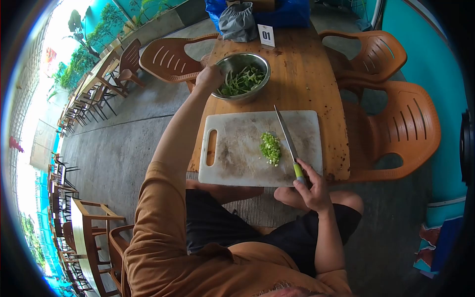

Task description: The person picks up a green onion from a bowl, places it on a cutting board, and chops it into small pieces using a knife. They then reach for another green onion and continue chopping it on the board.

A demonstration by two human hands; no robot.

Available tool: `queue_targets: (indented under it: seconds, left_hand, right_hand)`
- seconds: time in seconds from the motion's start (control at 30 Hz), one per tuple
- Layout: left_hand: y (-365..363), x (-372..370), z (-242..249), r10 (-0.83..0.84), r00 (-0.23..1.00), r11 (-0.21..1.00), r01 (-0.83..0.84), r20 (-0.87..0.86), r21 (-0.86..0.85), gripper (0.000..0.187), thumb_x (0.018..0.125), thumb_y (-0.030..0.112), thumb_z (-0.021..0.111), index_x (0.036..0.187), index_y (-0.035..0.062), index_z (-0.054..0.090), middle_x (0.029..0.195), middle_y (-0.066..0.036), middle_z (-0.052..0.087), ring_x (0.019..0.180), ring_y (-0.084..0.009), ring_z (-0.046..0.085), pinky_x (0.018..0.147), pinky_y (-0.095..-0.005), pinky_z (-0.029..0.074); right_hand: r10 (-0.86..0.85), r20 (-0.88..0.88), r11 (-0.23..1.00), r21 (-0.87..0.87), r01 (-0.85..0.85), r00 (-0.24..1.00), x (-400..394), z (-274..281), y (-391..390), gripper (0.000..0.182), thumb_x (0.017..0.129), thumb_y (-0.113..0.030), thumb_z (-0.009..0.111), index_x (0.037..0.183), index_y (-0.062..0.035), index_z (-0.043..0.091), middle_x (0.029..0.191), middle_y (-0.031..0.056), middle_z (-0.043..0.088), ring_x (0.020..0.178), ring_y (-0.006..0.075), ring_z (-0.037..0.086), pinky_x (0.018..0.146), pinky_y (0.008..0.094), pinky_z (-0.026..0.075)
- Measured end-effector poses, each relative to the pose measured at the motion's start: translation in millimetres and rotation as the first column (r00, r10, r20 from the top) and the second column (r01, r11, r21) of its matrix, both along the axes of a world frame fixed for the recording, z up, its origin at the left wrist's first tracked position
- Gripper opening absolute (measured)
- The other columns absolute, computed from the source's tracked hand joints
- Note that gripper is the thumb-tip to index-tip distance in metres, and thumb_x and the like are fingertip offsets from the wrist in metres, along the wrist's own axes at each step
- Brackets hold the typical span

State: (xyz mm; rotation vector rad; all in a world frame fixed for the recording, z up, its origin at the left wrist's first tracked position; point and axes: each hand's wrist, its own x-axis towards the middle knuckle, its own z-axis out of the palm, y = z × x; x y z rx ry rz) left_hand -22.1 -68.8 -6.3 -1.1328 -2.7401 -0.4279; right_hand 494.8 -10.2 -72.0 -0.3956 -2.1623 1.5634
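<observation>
My left hand (210, 78) is closed at the left rim of a metal bowl (242, 98), its fingertips partly hidden. Leafy greens with stems (243, 80) lie inside the bowl. In my right hand (314, 190) is a knife (286, 130) with a green and grey handle, its blade slanting away from me over the cutting board. A small heap of chopped green onion (270, 148) sits left of the blade, on the white, stained cutting board (232, 158). The bowl stands just beyond the board's far edge.
The wooden table (302, 69) carries a number card (266, 36) reading 01, a grey cloth bag (237, 22) and a blue bag (292, 15) at its far end. Brown plastic chairs flank it, one at left (170, 62) and two at right (405, 121).
</observation>
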Motion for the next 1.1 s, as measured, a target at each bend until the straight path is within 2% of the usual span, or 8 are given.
queue_targets:
  seconds: [0.17,0.23,0.33,0.43,0.7,0.83,1.0,1.1]
  left_hand:
    - [33,1,0,0.162,0.987,0.965,-0.153,0.025,-0.211,0.035,0.093,0.031,0.060,0.111,0.0081,0.080,0.106,-0.019,0.079,0.103,-0.0371,0.077,0.089,-0.0499,0.060]
    - [44,-4,-7,0.157,0.988,0.962,-0.151,0.008,-0.229,0.037,0.089,0.031,0.066,0.112,0.0059,0.080,0.107,-0.019,0.080,0.104,-0.0361,0.077,0.090,-0.0491,0.060]
    - [54,2,0,0.279,0.946,0.909,-0.204,0.166,-0.363,0.033,0.090,0.021,0.069,0.117,0.0063,0.080,0.124,-0.019,0.076,0.121,-0.0332,0.073,0.102,-0.0448,0.056]
    - [61,3,-12,0.295,0.953,0.891,-0.248,0.070,-0.379,0.036,0.088,0.019,0.070,0.120,0.0072,0.080,0.129,-0.018,0.075,0.125,-0.0327,0.071,0.103,-0.0442,0.056]
    - [67,-29,-30,0.343,0.928,0.869,-0.255,0.146,-0.425,0.039,0.084,0.023,0.073,0.120,0.0073,0.080,0.127,-0.018,0.076,0.121,-0.0327,0.073,0.101,-0.0442,0.058]
    - [59,-34,-14,0.313,0.939,0.929,-0.270,0.146,-0.252,0.043,0.082,0.033,0.077,0.115,0.0054,0.081,0.118,-0.018,0.079,0.114,-0.0329,0.076,0.098,-0.0460,0.059]
    - [41,-7,32,0.238,0.969,0.962,-0.245,-0.072,-0.122,0.042,0.087,0.036,0.072,0.112,0.0043,0.079,0.108,-0.021,0.079,0.102,-0.0363,0.077,0.091,-0.0485,0.060]
    - [28,-1,41,0.212,0.952,0.976,-0.196,-0.221,0.091,0.035,0.089,0.036,0.069,0.105,0.0065,0.077,0.103,-0.020,0.079,0.098,-0.0381,0.076,0.087,-0.0504,0.059]
  right_hand:
    - [0.024,0.078,0.998,-0.063,-0.019,0.997,1,14,-1,0.060,0.097,-0.021,0.071,0.151,-0.0002,0.055,0.129,0.0254,0.073,0.119,0.0343,0.073,0.102,0.0379,0.055]
    - [-0.004,-0.007,0.999,0.039,0.005,1.000,0,4,1,0.060,0.097,-0.021,0.071,0.151,-0.0003,0.055,0.129,0.0261,0.072,0.119,0.0342,0.073,0.100,0.0380,0.056]
    - [0.005,-0.008,1.000,0.028,-0.005,1.000,0,-1,2,0.061,0.097,-0.021,0.072,0.152,0.0003,0.055,0.133,0.0267,0.071,0.119,0.0341,0.073,0.097,0.0371,0.058]
    - [0.016,0.017,1.000,-0.018,-0.016,1.000,1,6,3,0.061,0.097,-0.021,0.072,0.152,0.0008,0.055,0.134,0.0273,0.070,0.119,0.0343,0.073,0.097,0.0366,0.059]
    - [0.011,-0.012,1.000,-0.007,-0.011,1.000,1,-1,3,0.061,0.097,-0.021,0.073,0.151,0.0014,0.055,0.132,0.0274,0.071,0.115,0.0339,0.075,0.095,0.0362,0.059]
    - [0.009,0.003,1.000,-0.025,-0.009,1.000,0,-1,3,0.061,0.097,-0.022,0.073,0.150,0.0014,0.056,0.131,0.0273,0.071,0.114,0.0336,0.075,0.094,0.0363,0.060]
    - [0.026,0.077,0.993,-0.114,-0.018,0.997,2,-1,2,0.061,0.097,-0.022,0.073,0.151,0.0012,0.056,0.130,0.0269,0.072,0.109,0.0311,0.077,0.093,0.0362,0.060]
    - [-0.010,-0.100,0.993,0.112,0.021,0.995,0,-6,1,0.062,0.096,-0.022,0.073,0.151,0.0007,0.055,0.129,0.0264,0.073,0.100,0.0292,0.078,0.093,0.0376,0.059]
